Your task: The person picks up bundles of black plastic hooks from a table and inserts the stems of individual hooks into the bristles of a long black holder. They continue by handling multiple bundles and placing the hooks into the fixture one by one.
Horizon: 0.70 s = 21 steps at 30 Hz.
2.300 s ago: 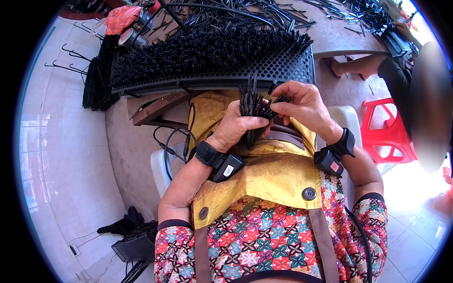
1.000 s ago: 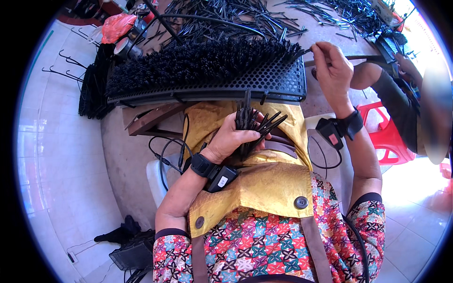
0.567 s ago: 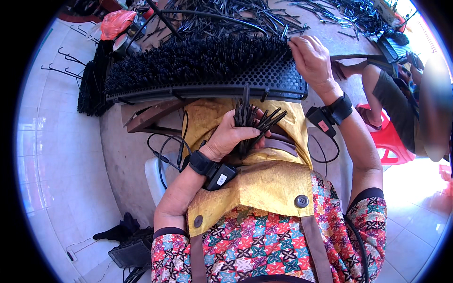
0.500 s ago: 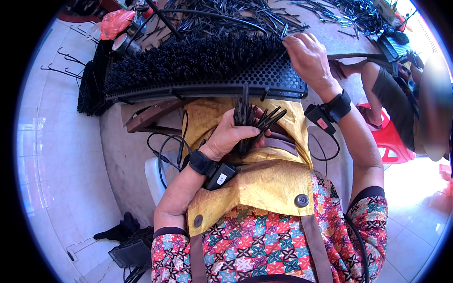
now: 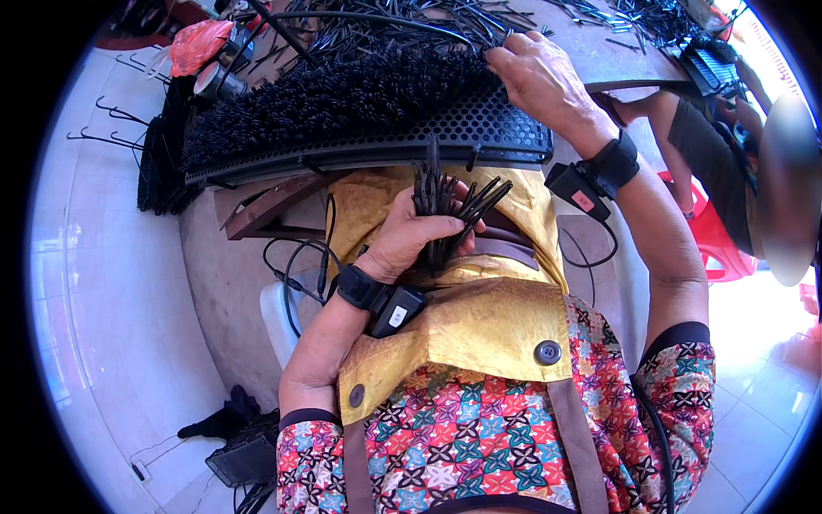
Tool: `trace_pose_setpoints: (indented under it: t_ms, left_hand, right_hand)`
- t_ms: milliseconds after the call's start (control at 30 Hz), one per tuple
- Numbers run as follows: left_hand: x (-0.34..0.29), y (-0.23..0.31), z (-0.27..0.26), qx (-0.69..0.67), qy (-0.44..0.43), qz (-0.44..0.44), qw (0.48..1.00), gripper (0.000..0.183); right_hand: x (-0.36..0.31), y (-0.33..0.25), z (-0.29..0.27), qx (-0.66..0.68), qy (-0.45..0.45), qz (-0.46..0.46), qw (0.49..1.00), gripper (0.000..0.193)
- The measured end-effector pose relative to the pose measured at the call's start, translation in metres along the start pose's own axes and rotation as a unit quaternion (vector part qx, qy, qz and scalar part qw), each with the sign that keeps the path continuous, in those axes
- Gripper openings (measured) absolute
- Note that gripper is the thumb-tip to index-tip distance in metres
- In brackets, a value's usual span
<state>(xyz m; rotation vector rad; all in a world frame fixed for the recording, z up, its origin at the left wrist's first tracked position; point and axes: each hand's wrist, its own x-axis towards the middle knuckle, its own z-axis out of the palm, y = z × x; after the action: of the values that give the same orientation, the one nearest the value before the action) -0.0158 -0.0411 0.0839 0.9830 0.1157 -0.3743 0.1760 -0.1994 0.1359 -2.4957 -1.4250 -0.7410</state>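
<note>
Over the yellow apron, the left hand grips a bunch of black sticks, some fanning rightward. Beyond lies the perforated rack, thick with packed sticks. The right hand draws its fingertips together beside them — whether around a stick, I can't tell. Farther off, loose sticks litter the table.

Grey-brown tabletop extends beyond the right hand. Loose black strips lie scattered on it past that grip; a second black heap lies to the grip's right. Nearer than the grip, a perforated black tray carries densely packed, upright black pieces, mostly leftward.
</note>
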Motion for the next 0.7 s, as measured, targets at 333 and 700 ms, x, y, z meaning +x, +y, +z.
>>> trace_pose_setpoints:
  t_ms: [333,700]
  left_hand:
    - [0.003,-0.001,-0.003,0.016,-0.004,0.004,1.0,0.039]
    - [0.003,0.001,-0.001,0.037,-0.016,0.012,0.999,0.038]
  right_hand:
    - [-0.053,-0.043,-0.024,0.337,0.065,0.092,0.935,0.027]
    - [-0.07,-0.07,-0.021,0.595,-0.216,0.26,0.729,0.015]
